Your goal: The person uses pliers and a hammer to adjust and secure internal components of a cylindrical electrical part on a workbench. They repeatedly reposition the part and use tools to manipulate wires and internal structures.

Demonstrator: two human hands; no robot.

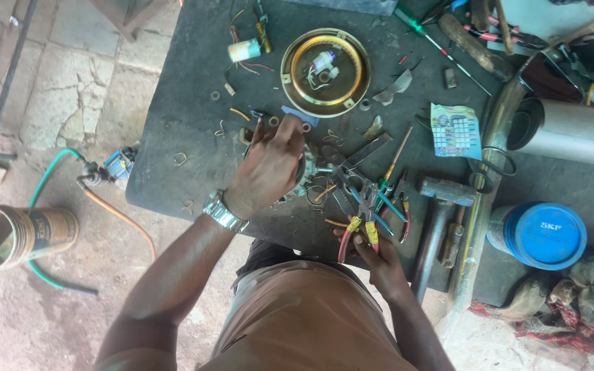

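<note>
Beside the blue-lidded round tin (543, 234), right hand (372, 257) grips pliers (362, 216); left hand (267, 168) clasps a metal part (305, 173).

Under the left hand (269, 168) sits a dull, grimy metal part (307, 172). The right hand (372, 257) grips pliers (362, 216) with glossy yellow-and-red plastic handles (steel jaws matt). The table (180, 117) beneath looks dark, rough, stained.

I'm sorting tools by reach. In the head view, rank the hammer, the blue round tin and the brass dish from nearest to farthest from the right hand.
1. Hammer, just right of the right hand.
2. Blue round tin, farther right, at the table edge.
3. Brass dish, far up the table.
</note>
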